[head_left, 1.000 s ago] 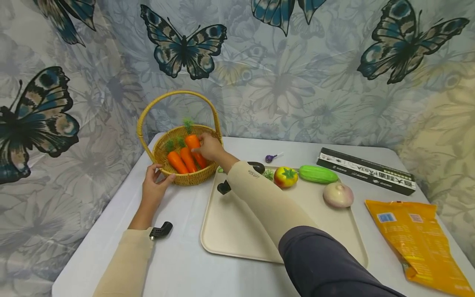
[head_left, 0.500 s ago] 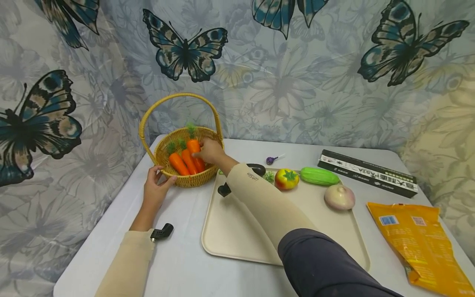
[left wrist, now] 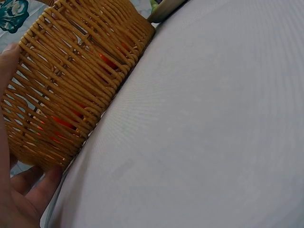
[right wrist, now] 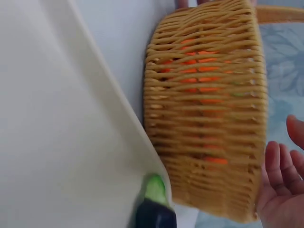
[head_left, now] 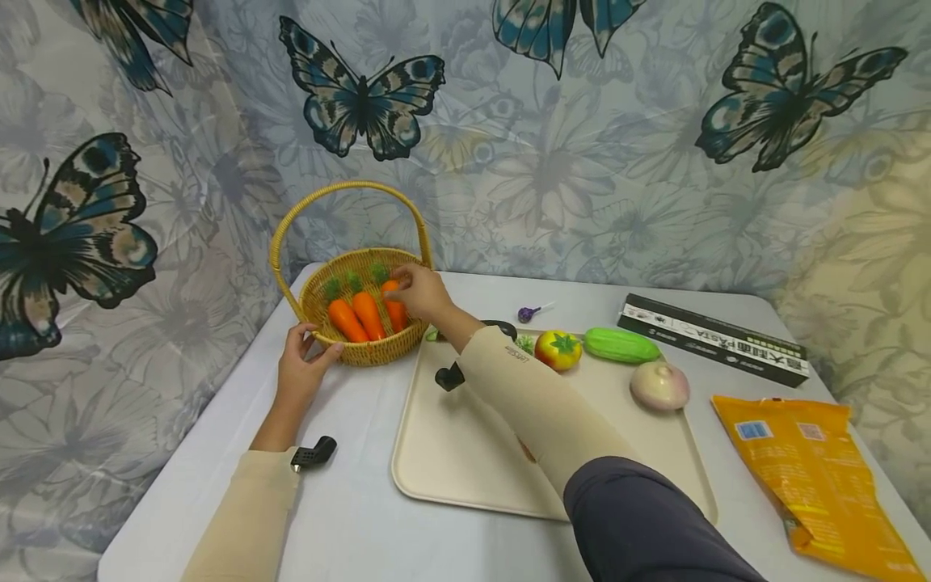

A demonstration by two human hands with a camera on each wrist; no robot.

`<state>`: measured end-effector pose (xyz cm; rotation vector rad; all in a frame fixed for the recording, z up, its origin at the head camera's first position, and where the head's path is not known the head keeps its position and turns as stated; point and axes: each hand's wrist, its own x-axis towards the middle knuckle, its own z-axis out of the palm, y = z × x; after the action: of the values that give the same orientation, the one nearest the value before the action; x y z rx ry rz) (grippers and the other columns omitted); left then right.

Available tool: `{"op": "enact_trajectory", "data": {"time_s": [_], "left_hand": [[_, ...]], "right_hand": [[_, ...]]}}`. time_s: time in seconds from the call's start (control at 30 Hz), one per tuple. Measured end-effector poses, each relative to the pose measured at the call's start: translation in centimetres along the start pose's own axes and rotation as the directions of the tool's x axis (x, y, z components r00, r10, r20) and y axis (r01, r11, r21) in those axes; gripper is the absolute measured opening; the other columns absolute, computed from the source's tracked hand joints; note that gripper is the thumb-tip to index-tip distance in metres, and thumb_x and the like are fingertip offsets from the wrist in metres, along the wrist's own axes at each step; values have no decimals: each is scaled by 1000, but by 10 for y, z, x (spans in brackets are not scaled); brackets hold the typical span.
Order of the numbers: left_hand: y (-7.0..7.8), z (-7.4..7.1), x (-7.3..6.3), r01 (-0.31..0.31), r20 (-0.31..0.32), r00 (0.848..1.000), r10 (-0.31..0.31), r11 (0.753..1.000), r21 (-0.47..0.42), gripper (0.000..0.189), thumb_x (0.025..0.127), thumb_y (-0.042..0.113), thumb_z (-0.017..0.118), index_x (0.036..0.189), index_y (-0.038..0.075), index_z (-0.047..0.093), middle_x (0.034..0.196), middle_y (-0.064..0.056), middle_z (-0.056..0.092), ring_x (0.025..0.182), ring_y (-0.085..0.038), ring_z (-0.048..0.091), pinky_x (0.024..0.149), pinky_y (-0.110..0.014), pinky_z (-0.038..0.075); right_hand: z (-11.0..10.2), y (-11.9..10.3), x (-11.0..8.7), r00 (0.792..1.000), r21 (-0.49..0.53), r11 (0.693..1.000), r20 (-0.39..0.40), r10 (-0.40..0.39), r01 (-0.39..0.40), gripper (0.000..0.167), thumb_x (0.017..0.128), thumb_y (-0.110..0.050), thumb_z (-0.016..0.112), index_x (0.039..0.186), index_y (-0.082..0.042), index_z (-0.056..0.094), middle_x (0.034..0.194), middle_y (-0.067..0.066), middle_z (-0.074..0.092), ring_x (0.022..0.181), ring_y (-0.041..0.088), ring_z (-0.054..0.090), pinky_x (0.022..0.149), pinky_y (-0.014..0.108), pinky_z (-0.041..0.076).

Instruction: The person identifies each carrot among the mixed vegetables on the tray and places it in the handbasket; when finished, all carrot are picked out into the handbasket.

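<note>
A yellow wicker basket with a tall hoop handle stands at the back left of the table. Three orange carrots with green tops lie side by side inside: a left carrot, a middle carrot and a right carrot. My left hand holds the basket's front left rim between thumb and fingers. Over the right side of the basket is my right hand, its fingertips beside the right carrot's upper part. In the right wrist view, the thumb and fingers of that right hand stand apart with nothing between them.
Right of the basket lies a beige tray bearing a dark eggplant, a red-yellow tomato, a green cucumber and an onion. Behind it is a small purple lollipop. A black pasta box and orange bag lie right.
The right carrot has come down into the basket beside the other two. My right hand has let go of it and shifted slightly right. My left hand stays on the rim.
</note>
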<state>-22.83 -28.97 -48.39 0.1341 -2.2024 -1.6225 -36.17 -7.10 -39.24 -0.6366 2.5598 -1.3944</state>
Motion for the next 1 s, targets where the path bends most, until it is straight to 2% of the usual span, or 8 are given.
{"op": "enact_trajectory", "data": {"time_s": [0.13, 0.2, 0.33, 0.43, 0.6, 0.7, 0.83, 1.0], "left_hand": [[1, 0, 2, -8, 6, 1000, 8, 1000, -3, 64, 88, 28, 75, 133, 3, 38, 158, -14, 19, 140, -30, 31, 103, -50, 40], [1, 0, 2, -13, 7, 1000, 13, 1000, -9, 64, 87, 28, 75, 133, 2, 38, 157, -15, 20, 140, -31, 31, 104, -50, 40], [1, -1, 3, -4, 5, 1000, 5, 1000, -7, 65, 87, 29, 76, 133, 2, 38, 158, -14, 20, 140, -30, 31, 104, -51, 40], [0, -1, 2, 8, 6, 1000, -8, 1000, -1, 66, 87, 29, 75, 134, 2, 37, 158, -13, 19, 140, -30, 31, 104, -51, 39], [-2, 1, 0, 23, 9, 1000, -23, 1000, -6, 66, 88, 29, 75, 135, 2, 37, 158, -13, 18, 140, -30, 30, 105, -50, 39], [-2, 3, -1, 32, 18, 999, -31, 999, -8, 68, 88, 31, 74, 136, 2, 36, 159, -12, 17, 141, -30, 29, 105, -50, 38], [-1, 3, -1, 32, 25, 999, -32, 1000, 1, 68, 88, 32, 74, 136, 2, 36, 158, -11, 20, 141, -30, 29, 105, -50, 38], [12, 0, -3, 47, 27, 999, -46, 999, -4, 66, 88, 27, 74, 135, 1, 36, 157, -12, 22, 141, -31, 28, 105, -51, 38]], "right_hand": [[-18, 4, -14, 1000, 85, 996, 9, -8, 8, 47, 89, -25, 74, 129, -10, 56, 96, 4, 61, 78, 22, 64, 66, 28, 55], [-27, 7, -24, 1000, 96, 995, 8, -23, 23, 46, 89, -26, 74, 129, -11, 56, 97, 4, 61, 79, 24, 65, 65, 29, 55], [-43, 12, -48, 999, 132, 990, 4, -48, 47, 45, 89, -23, 74, 129, -12, 56, 98, 6, 61, 87, 31, 66, 69, 32, 58], [-54, 15, -67, 998, 142, 988, -3, -55, 55, 45, 88, -20, 74, 129, -10, 56, 97, 7, 62, 89, 30, 66, 72, 36, 59], [-72, 22, -98, 997, 103, 992, -22, -76, 78, 44, 87, -19, 76, 126, -11, 58, 95, 5, 64, 84, 27, 68, 74, 42, 58], [-84, 28, -118, 998, 87, 995, -40, -53, 56, 42, 87, -20, 76, 124, -12, 59, 95, 4, 64, 83, 26, 68, 73, 40, 58], [-96, 41, -143, 997, 115, 993, -75, 10, -1, 41, 86, -19, 77, 123, -12, 60, 94, 6, 63, 81, 21, 66, 72, 38, 59], [-107, 59, -168, 991, 176, 983, -113, 67, -47, 41, 87, -20, 76, 123, -11, 59, 97, 9, 63, 83, 23, 64, 77, 43, 58]]}}
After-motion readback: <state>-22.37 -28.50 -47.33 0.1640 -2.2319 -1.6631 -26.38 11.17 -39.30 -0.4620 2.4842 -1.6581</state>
